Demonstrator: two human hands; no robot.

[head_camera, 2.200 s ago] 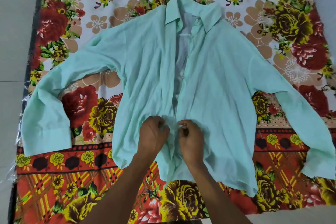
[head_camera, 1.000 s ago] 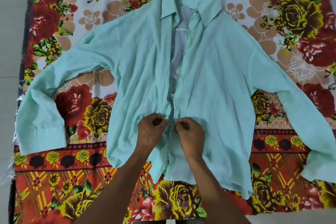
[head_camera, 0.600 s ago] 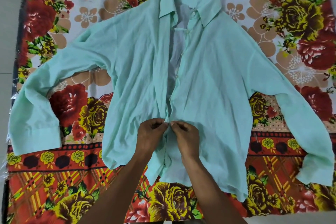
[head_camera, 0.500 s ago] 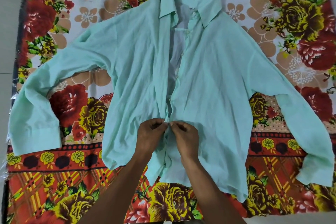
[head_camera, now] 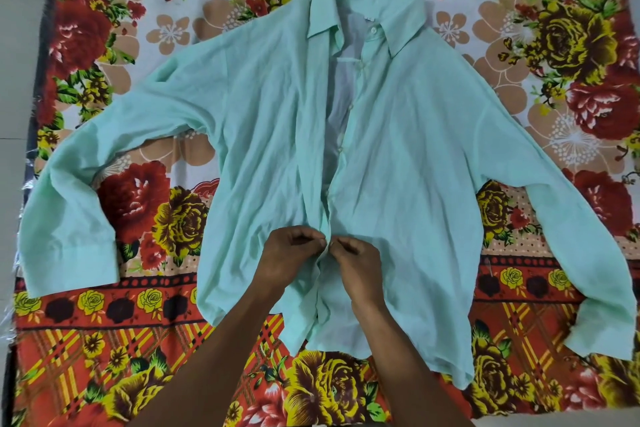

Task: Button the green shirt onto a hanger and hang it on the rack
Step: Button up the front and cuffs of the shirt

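Note:
The green shirt (head_camera: 408, 149) lies face up on a flowered bedsheet, collar at the far end and both sleeves spread out. Its front is open from the collar down to my hands and closed below them. My left hand (head_camera: 289, 258) pinches the left front edge of the shirt low on the placket. My right hand (head_camera: 355, 262) pinches the right front edge, fingertips meeting those of the left. A white edge, perhaps a hanger (head_camera: 348, 60), shows inside the open neck. The rack is not in view.
The flowered bedsheet (head_camera: 138, 340) covers a mattress. Grey floor (head_camera: 20, 45) runs along the left side, and a crinkled clear plastic edge (head_camera: 7, 319) shows at the lower left.
Both hands have moved slightly up the placket from the previous spot, still pinching the two front edges together. The view shifted a little; the shirt has barely moved.

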